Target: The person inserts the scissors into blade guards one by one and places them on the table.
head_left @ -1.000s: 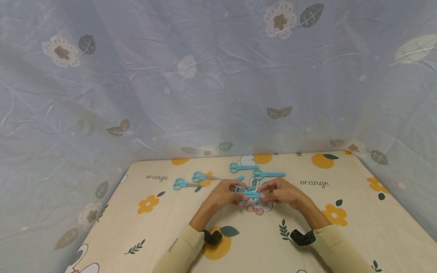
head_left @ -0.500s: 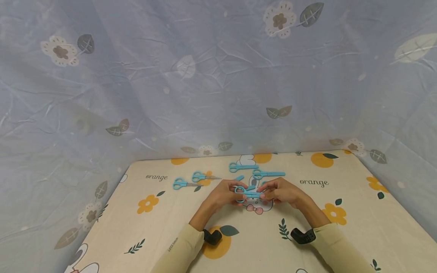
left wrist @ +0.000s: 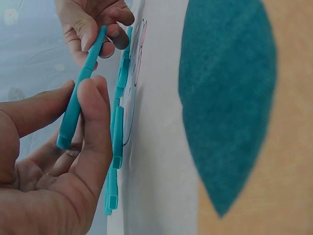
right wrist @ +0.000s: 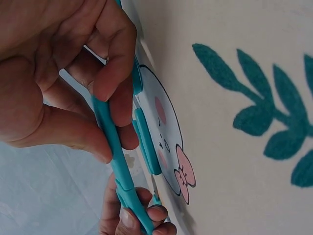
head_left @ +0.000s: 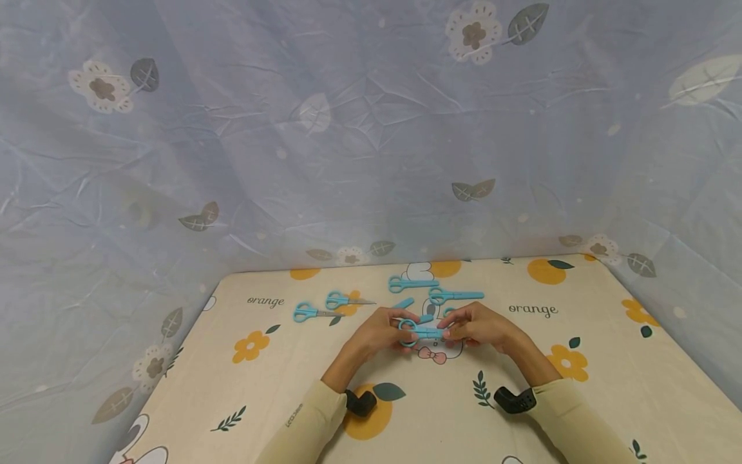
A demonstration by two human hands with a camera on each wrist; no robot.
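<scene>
Between both hands, a little above the tabletop, are light-blue scissors (head_left: 429, 333) with a blue blade cover over the blades. My left hand (head_left: 379, 333) pinches the handle end between thumb and fingers. The cover's far end is pinched by the thumb and fingers of my right hand (head_left: 487, 330). The right wrist view shows the handle and cover meeting in one line along the scissors (right wrist: 119, 156). Just behind the hands a loose blue cover (head_left: 426, 318) lies on the cloth, with another cover (head_left: 404, 303) farther back. A blue piece by the right fingers is mostly hidden.
Two covered scissors, one pair (head_left: 414, 283) at the back and another pair (head_left: 458, 296) nearer, lie behind the hands. To the left lie two pairs with bare blades, the nearer scissors (head_left: 305, 312) and the farther scissors (head_left: 336, 300). A printed tablecloth (head_left: 278, 380) meets a hanging curtain (head_left: 371, 161).
The held scissors have turned slightly, so their handle loops sit a bit lower and more in line with the cover. Both hands keep their grip in nearly the same place.
</scene>
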